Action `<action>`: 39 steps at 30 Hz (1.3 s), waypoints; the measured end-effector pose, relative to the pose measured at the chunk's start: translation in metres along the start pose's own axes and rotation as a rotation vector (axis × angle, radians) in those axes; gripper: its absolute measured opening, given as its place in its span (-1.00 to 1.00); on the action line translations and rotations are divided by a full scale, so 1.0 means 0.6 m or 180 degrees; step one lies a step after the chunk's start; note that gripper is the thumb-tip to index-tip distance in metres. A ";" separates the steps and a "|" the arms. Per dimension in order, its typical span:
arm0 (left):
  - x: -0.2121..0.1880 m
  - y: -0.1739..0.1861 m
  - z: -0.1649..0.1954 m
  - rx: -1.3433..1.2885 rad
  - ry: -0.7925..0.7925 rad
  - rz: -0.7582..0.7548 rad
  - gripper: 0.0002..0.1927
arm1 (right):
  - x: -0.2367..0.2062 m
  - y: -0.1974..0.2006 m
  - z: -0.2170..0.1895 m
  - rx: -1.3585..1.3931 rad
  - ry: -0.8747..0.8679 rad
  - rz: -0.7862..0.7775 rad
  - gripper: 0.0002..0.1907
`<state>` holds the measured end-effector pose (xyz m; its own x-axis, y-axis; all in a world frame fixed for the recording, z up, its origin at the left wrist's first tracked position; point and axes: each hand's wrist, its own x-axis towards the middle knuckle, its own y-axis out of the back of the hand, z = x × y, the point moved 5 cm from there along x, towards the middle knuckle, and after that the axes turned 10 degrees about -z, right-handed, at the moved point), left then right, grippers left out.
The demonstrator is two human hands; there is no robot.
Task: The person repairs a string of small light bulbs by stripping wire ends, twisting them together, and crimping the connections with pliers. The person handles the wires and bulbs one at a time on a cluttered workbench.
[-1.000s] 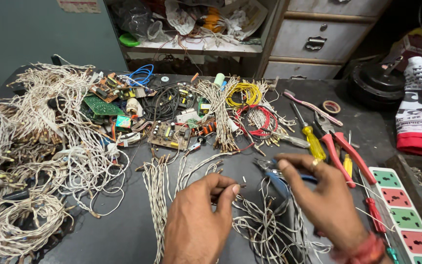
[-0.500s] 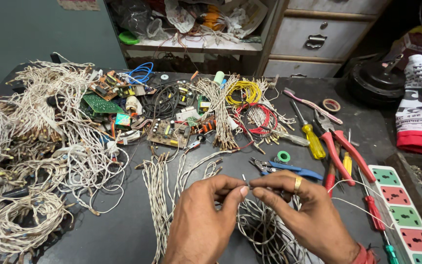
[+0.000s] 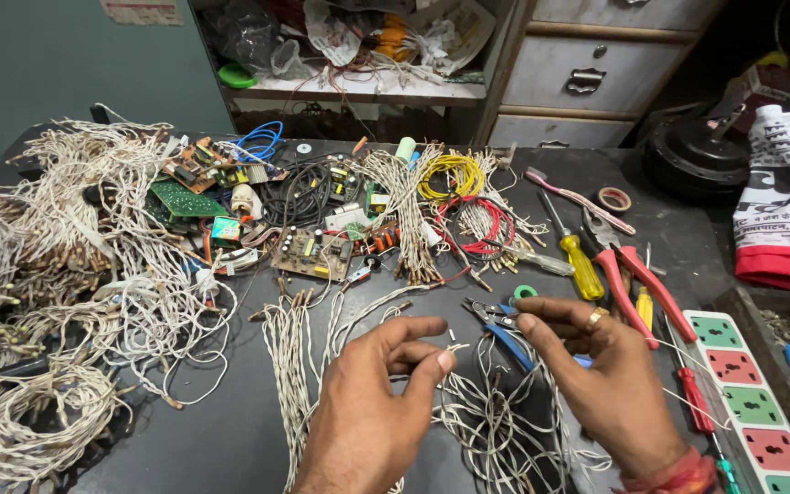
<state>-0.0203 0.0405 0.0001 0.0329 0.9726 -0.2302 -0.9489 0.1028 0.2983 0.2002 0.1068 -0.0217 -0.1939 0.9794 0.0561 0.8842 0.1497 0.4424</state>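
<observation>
My left hand point(image 3: 372, 412) hovers over a loose tangle of white twisted wires point(image 3: 496, 430) at the table's front. Its thumb and fingertips are pinched on a thin white wire from that tangle. My right hand point(image 3: 610, 375), with a ring on one finger, is a short gap to the right, fingers pointing left toward the other hand. Whether its fingertips hold a strand is too fine to see. Blue-handled pliers point(image 3: 505, 334) lie on the table just beyond the fingertips of both hands.
Big heaps of white wire point(image 3: 66, 274) fill the left. Circuit boards point(image 3: 308, 252), yellow point(image 3: 450, 174) and red point(image 3: 482, 224) wire coils lie mid-table. To the right are a yellow screwdriver point(image 3: 582, 261), red-handled pliers point(image 3: 637, 284) and a power strip point(image 3: 752, 402). Drawers point(image 3: 587, 73) stand behind.
My right hand came down from beside the pliers to meet the left over the wire tangle. The two hands have since drawn a little apart.
</observation>
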 end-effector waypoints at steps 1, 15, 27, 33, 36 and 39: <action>0.001 -0.001 -0.004 -0.0048 0.0044 -0.0004 -0.61 | 0.001 0.001 -0.001 -0.0213 0.0051 0.0064 -0.66; 0.000 -0.001 0.000 -0.0870 0.0361 0.0466 -0.75 | -0.055 -0.096 0.000 0.1502 -0.0598 -0.0503 -0.68; 0.040 -0.046 -0.060 -0.1991 0.0156 0.0311 -0.70 | -0.050 -0.110 0.037 0.1860 -0.0788 -0.0438 -0.70; 0.038 -0.052 -0.072 -0.2479 0.0091 -0.0003 -0.67 | -0.048 -0.117 0.048 0.2831 -0.0925 -0.0460 -0.71; 0.040 -0.058 -0.072 -0.2972 0.0167 -0.0285 -0.68 | -0.051 -0.115 0.044 0.3101 -0.1363 -0.0531 -0.74; 0.040 -0.058 -0.071 -0.3108 0.0339 -0.0351 -0.70 | -0.051 -0.116 0.032 0.3306 -0.1534 -0.0646 -0.77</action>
<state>0.0003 0.0511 -0.0555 0.1539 0.9391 -0.3072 -0.7860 -0.0720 -0.6140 0.1525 0.0687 -0.0714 -0.3878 0.8412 -0.3768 0.8215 0.1300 -0.5551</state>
